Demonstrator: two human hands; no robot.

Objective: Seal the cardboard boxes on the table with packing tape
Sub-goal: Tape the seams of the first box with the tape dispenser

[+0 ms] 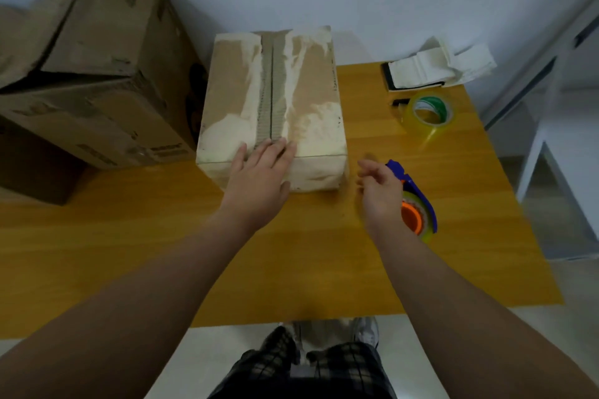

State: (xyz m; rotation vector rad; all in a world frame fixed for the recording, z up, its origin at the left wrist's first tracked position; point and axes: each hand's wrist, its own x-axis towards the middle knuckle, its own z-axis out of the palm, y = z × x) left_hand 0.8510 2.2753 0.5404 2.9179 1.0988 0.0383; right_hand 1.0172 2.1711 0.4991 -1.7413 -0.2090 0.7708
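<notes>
- Wooden yellow bench [291, 253] carries all the things, with bare room at its near edge.
- Right hand [379, 194] hovers blurred beside the tape dispenser [416, 214], fingers loosely apart and holding nothing; whether it touches the dispenser cannot be told.
- The dispenser looks like light, rigid plastic. It is probably best taken by its blue handle, clear of the cutting edge.
- Left hand [259, 175] lies flat, fingers straight, on the near end of the small box [301, 97].
- The small box sits mid-bench, its top skin torn along the centre seam. The card seems stiff but scuffed, so fresh tape may grip poorly there. Pressing the flaps down should steady it.
- A spare tape roll [421, 126] lies further right.
- The large box [97, 68] at far left has its flaps loose; it probably needs both hands.
</notes>
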